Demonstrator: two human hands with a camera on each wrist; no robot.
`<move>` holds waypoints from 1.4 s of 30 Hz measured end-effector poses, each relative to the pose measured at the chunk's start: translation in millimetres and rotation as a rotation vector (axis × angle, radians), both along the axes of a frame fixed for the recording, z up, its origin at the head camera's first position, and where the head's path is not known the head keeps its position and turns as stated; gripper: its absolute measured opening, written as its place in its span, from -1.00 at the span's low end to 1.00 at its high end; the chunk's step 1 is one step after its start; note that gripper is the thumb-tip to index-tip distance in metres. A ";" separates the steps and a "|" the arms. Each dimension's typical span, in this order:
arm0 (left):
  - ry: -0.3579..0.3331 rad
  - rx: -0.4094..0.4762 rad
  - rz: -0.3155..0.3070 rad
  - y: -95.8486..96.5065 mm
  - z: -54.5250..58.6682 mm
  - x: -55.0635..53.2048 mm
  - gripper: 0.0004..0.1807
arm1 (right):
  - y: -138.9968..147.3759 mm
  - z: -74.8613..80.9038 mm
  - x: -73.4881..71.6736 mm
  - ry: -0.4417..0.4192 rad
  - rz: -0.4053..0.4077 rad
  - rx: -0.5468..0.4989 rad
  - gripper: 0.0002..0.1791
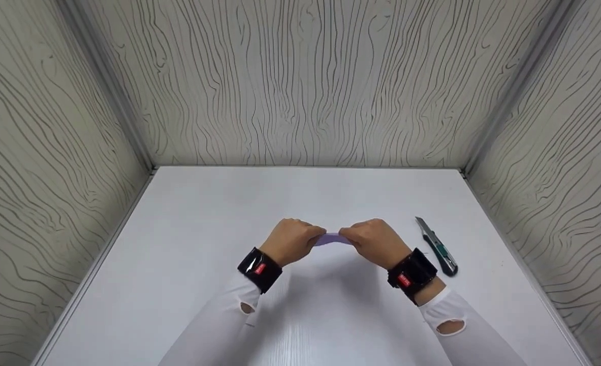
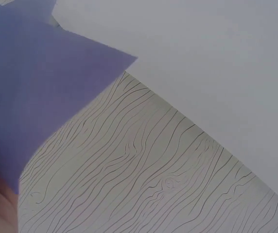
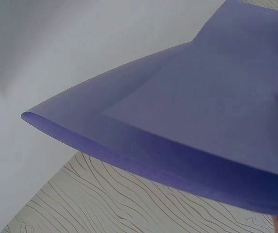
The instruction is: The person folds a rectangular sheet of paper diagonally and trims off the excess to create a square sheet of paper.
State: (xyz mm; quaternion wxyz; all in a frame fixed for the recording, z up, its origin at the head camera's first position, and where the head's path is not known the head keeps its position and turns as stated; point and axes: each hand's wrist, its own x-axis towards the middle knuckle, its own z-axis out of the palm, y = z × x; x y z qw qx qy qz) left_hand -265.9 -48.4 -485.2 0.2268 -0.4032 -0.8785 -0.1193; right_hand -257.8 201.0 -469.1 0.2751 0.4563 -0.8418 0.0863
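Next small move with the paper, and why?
I'd probably lower the paper to the table and press its fold flat: left hand and right hand hold it raised, and the right wrist view shows its layers gaping.

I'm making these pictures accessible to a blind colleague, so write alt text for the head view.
A person's left hand and right hand hold a purple sheet between them above a white table. A utility knife lies on the table to their right, and pale walls with wavy lines rise behind and on both sides.
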 end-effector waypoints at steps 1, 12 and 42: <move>0.000 -0.003 -0.002 -0.2 -0.1 0.2 -0.86 | -0.1 -0.3 0.1 -0.003 -0.001 -0.003 -0.85; -0.027 0.020 0.031 -9.7 1.1 -1.4 -0.87 | 5.9 1.1 1.7 -0.174 -0.119 -0.051 -0.76; -0.619 0.379 -0.163 -40.5 6.5 -16.9 -0.85 | 25.5 7.8 -7.8 -0.648 0.043 -0.249 -0.86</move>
